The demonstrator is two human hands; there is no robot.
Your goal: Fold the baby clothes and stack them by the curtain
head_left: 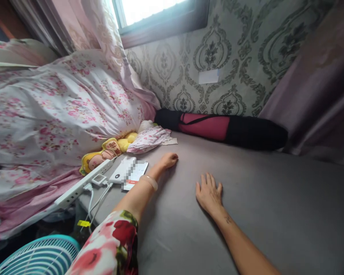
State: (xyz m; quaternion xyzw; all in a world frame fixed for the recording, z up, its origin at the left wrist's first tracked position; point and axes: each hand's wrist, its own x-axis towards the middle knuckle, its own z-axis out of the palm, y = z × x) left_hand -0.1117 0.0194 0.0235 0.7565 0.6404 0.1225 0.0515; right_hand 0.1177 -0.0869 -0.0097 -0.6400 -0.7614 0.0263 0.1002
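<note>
My left hand (169, 160) rests on the grey sheet (183, 229) with its fingers curled into a loose fist, and no object shows in it. A pale bangle (149, 182) circles that wrist. Palm down on the same sheet, my right hand (209, 192) lies to the right and nearer me, its fingers spread and nothing held. Left of my left forearm are a phone (137, 173), partly blurred out, and a white box-like device (123, 170) with cables.
A white power strip (83, 183) with plugs runs along the bed's left edge. Behind it lie a yellow plush toy (100, 156) and a floral cloth (150, 138). A black and red long bag (218, 128) lies against the wall. A teal fan (37, 256) stands at lower left.
</note>
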